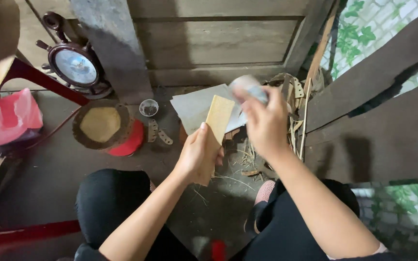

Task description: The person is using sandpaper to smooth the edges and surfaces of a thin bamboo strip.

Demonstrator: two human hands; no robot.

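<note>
My left hand (197, 155) grips a flat, pale wooden strip (218, 116) by its lower end, holding it upright over the floor. My right hand (265, 124) is just to the right of the strip's top, closed on a blurred grey piece that looks like sandpaper (250, 89). The two hands are close together but apart. My knees in black trousers frame the bottom of the view.
A grey sheet (194, 108) lies on the floor behind the strip. A round stool with a woven top and red base (103, 126) stands at left, beside a small cup (148, 107). A wheel-shaped clock (76, 65), pink bag (13, 116), wood scraps (291, 96) and dark planks (373, 121) surround.
</note>
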